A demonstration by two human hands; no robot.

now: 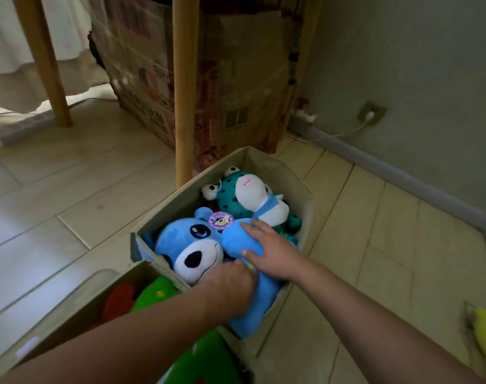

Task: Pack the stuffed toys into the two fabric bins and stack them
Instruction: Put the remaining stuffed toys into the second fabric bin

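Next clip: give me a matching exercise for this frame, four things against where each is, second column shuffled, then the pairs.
1. blue bear plush
2. teal frog plush
3. right hand
4. wooden table leg

A. standing just beyond the bin's far-left wall
B. far end of the fabric bin
C. resting on the blue plush's body
D. near end of the bin, face up

Pairs: 1-D, 2-B, 3-C, 4-A

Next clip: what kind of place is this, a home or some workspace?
Most likely a room in a home. The floor is tiled, wooden furniture legs stand beside a worn cardboard box, a charger is plugged into a wall socket, and stuffed toys fill a fabric bin.
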